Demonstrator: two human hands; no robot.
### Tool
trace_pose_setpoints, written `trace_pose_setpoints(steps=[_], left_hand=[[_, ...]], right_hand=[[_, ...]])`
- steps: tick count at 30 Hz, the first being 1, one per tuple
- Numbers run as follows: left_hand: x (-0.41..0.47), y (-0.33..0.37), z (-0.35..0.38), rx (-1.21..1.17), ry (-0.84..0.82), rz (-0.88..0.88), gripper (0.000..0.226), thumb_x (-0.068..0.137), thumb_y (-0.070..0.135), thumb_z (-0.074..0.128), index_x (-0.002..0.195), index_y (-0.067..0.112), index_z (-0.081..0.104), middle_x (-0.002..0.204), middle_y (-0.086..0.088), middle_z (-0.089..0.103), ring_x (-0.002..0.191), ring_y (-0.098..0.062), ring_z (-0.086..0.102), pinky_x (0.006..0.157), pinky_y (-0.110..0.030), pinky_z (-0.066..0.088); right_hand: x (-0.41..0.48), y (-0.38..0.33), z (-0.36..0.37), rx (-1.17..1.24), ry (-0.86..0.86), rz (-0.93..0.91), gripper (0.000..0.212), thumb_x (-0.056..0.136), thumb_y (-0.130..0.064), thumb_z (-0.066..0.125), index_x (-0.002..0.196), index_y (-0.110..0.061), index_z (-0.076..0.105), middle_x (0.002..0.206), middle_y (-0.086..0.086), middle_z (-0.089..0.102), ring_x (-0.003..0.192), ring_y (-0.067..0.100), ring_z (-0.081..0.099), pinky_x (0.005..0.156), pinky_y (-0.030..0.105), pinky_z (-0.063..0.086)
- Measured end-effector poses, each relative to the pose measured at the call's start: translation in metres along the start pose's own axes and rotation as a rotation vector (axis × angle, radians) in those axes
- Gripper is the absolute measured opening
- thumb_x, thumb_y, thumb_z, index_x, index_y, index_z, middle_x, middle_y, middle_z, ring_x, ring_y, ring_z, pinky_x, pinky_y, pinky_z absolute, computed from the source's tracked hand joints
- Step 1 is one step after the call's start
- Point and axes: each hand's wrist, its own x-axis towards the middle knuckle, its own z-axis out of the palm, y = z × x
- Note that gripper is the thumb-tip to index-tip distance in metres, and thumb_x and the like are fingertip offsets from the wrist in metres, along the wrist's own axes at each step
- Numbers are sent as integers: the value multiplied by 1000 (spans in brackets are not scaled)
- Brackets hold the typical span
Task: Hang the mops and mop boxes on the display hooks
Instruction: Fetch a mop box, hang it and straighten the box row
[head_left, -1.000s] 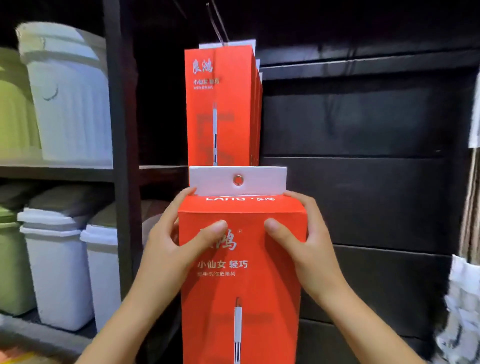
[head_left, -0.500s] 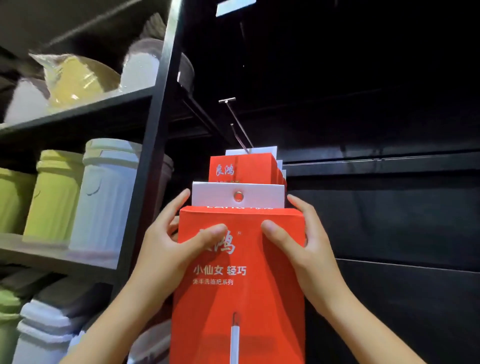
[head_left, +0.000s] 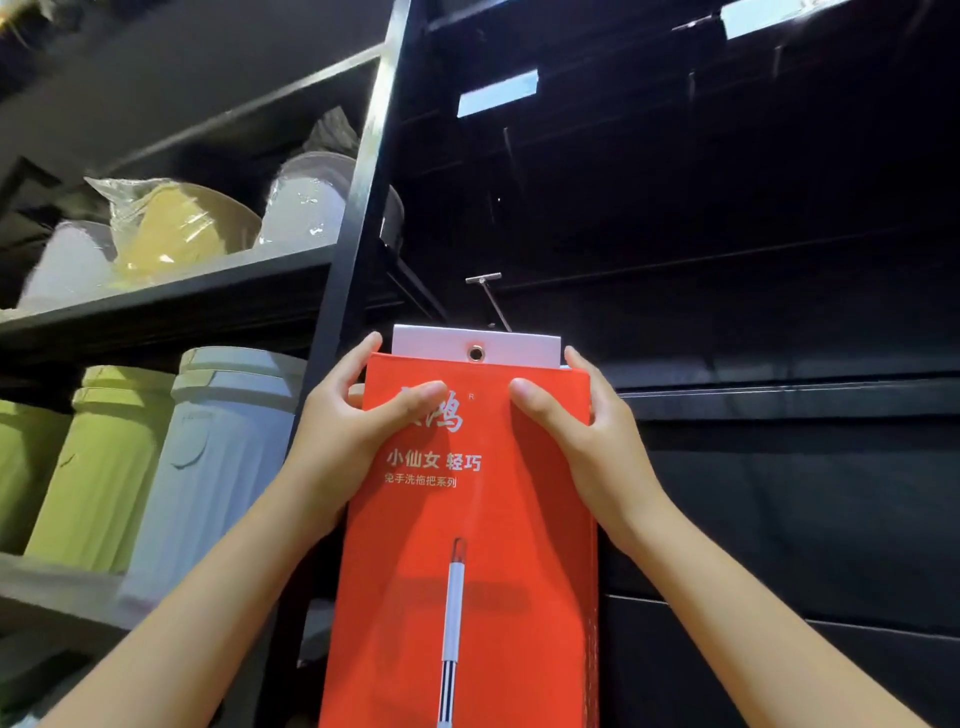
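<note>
Red mop box (head_left: 467, 519) at centre frame, upright, gripped near its top by both hands: left hand (head_left: 343, 431) on the left edge, right hand (head_left: 582, 436) on the right edge, thumbs on the front face. White hang tab (head_left: 519, 349) with eyelet sits just below the display hook (head_left: 491, 299). Bins (head_left: 218, 457) on shelves, left of frame.
</note>
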Motion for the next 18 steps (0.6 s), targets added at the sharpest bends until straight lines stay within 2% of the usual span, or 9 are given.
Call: trace_pose_setpoints(steps=[2, 4, 6, 7, 11, 14, 18], left_hand=[[10, 5, 1, -7, -28, -4, 89, 58, 36, 81, 139, 33, 44, 86, 15, 76, 78, -12, 74, 58, -20, 56], [20, 8, 2, -18, -66, 1, 67, 58, 31, 89, 117, 38, 58, 84, 13, 76, 75, -12, 74, 56, -20, 55], [29, 11, 4, -27, -122, 26, 37, 61, 30, 86, 92, 42, 69, 84, 7, 77, 72, -14, 74, 55, -22, 55], [32, 13, 5, -37, -145, 36, 30, 62, 29, 84, 85, 44, 71, 84, 4, 77, 70, -16, 74, 55, -23, 56], [47, 13, 7, -93, -160, 43, 28, 62, 28, 76, 90, 32, 71, 84, -4, 76, 69, -18, 73, 56, -25, 56], [56, 6, 9, -97, -167, 42, 37, 64, 26, 82, 97, 17, 69, 83, -4, 75, 69, -19, 73, 56, -26, 56], [63, -6, 11, -108, -164, 18, 37, 65, 26, 82, 98, 15, 68, 84, -8, 76, 70, -22, 73, 56, -25, 56]], right_hand=[[12, -6, -2, -23, -76, -3, 49, 74, -53, 70, 118, -33, 64, 109, -6, 74, 102, 14, 70, 97, 47, 53], [23, -9, -4, -54, -98, 0, 45, 74, -56, 69, 112, -33, 66, 104, -6, 75, 98, 14, 72, 95, 48, 54], [33, -9, -6, -71, -104, 4, 45, 73, -58, 67, 111, -33, 67, 103, -6, 76, 97, 15, 72, 95, 49, 54], [36, -11, -6, -76, -105, -1, 45, 74, -57, 67, 111, -33, 67, 104, -6, 76, 98, 15, 72, 95, 49, 53], [49, -13, -8, -99, -104, 6, 43, 75, -58, 66, 110, -34, 66, 105, -6, 75, 97, 15, 72, 94, 49, 54], [56, -11, -9, -124, -98, 24, 40, 76, -57, 67, 109, -34, 67, 103, -7, 75, 96, 14, 72, 94, 49, 54], [62, -5, -7, -150, -86, 42, 38, 75, -57, 67, 108, -37, 66, 101, -9, 76, 93, 11, 73, 92, 46, 56]])
